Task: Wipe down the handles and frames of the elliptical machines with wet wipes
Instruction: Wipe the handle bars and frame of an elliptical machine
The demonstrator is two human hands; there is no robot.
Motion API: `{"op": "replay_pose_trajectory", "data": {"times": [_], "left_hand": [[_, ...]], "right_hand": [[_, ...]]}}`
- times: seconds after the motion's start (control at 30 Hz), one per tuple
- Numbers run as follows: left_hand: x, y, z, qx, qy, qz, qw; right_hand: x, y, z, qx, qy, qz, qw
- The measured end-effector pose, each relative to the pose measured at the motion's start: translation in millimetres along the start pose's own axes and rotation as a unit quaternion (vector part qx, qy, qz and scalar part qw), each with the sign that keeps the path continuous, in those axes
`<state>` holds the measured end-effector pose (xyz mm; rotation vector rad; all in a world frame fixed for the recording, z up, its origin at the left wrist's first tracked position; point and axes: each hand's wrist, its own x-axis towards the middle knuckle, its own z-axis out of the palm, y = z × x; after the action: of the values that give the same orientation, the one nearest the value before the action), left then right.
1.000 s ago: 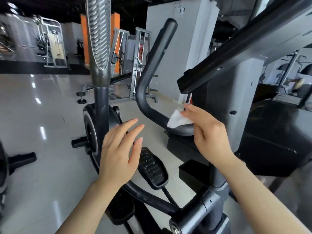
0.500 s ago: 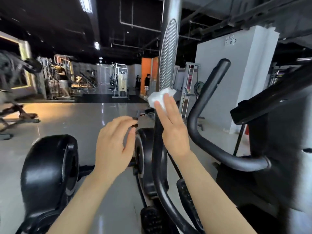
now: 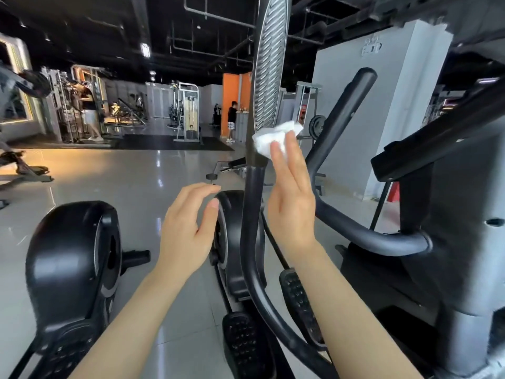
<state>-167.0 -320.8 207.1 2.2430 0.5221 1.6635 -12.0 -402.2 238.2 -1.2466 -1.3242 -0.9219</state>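
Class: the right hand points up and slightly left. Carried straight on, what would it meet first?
Probably the ribbed grip of the upright handle, since the right hand already holds the wet wipe beside it; depth is unclear.

text: none that can be read | sign high on the grey pillar (image 3: 370, 48), up and right of the right hand (image 3: 291, 203): too blurry
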Motion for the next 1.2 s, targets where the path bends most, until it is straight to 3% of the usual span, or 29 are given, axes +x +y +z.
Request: {"op": "replay_pose_trajectory", "data": {"times": [0.1,0.4,0.67,0.77,0.93,1.07,1.2], "left_hand": [[-6,-5,2,0.026,-0.009,0.002,1.0],[-39,-26,14,0.043,-0.056,-0.014,0.997],[-80,-35,39,-0.039,-0.107,-0.121,0.986],[-88,-41,40,-0.048,-0.107,-0.139,0.983],[-103,-48,37,-0.055,-0.102,-0.156,0.981],[-114,-53,37,-0.05,-0.115,-0.163,0.979],[-141,-55,43,-0.045,-0.141,-0.171,0.974]], "right_hand": [[-3,5,15,0.012,-0.06,-0.015,0.998],[-110,9,32,-0.021,-0.095,0.04,0.994],[-223,15,-7,-0.061,-0.294,0.116,0.947],[-206,9,-16,-0.039,-0.246,0.139,0.958],[-110,-5,-5,0.009,-0.072,0.133,0.988],[-100,1,18,0.014,-0.101,0.097,0.99],[-171,2,14,0.001,-0.166,0.157,0.974]]}}
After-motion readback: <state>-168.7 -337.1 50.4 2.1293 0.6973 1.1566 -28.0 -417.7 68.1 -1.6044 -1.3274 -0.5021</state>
